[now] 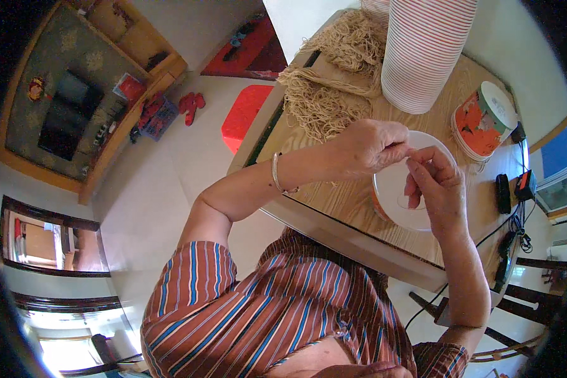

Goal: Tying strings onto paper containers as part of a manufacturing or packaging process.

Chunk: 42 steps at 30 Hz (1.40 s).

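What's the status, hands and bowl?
Left hand and right hand pinching together over white round paper bowl. Tall bowl stack behind, clear.

1. Two hands: the left hand and the right hand, fingertips meeting over one bowl near the table's near edge; one bracelet on the left wrist.
2. One tall stack of cups at the far side; the cups in it are too many and too close to count.
3. One short stack of orange-patterned bowls to the right; number in it cannot be told.
4. Two bundles of tan string at the far left; the split is hard to tell.
5. Two small dark gadgets at the right edge; one red mat on the floor.
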Available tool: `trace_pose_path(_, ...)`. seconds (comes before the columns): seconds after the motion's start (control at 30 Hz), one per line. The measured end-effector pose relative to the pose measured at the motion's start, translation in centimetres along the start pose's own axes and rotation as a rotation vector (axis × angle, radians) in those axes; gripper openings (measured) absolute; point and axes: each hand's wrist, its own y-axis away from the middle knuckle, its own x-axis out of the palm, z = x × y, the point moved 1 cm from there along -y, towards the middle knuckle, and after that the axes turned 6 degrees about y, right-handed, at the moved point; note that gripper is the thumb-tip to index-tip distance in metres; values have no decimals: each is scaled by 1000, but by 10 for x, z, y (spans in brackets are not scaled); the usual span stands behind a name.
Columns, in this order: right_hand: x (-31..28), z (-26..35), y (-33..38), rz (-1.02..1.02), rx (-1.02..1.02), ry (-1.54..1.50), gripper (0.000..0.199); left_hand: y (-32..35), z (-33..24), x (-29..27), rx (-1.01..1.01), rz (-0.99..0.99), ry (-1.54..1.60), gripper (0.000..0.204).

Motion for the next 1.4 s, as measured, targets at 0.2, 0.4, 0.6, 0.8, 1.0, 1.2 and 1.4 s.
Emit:
trace_pose_path(0.2,-1,-3,-2,-5,12,36,9,-2,-5,-2,-54,-1,85,17)
trace_pose_path(0.4,1,-1,-1,-48,-10,134,7,-1,-2,-3,-124,26,132,16)
trace_pose_path(0.6,1,-6,-3,-60,-67,166,5,-1,-1,-7,-163,53,191,16)
trace_pose_path(0.8,2,-7,-2,-88,-82,277,8,-3,-2,-12,-228,86,271,16)
trace_pose_path(1.0,0,-1,0,-62,-107,464,13,-3,-1,-16,-209,122,241,13)
trace_pose_path(1.2,-5,-6,-5,-36,-72,419,13,-4,1,-17,-220,136,229,15)
trace_pose_path(1.4,-2,-4,-3,-140,-246,518,6,-6,7,-16,-216,135,185,15)
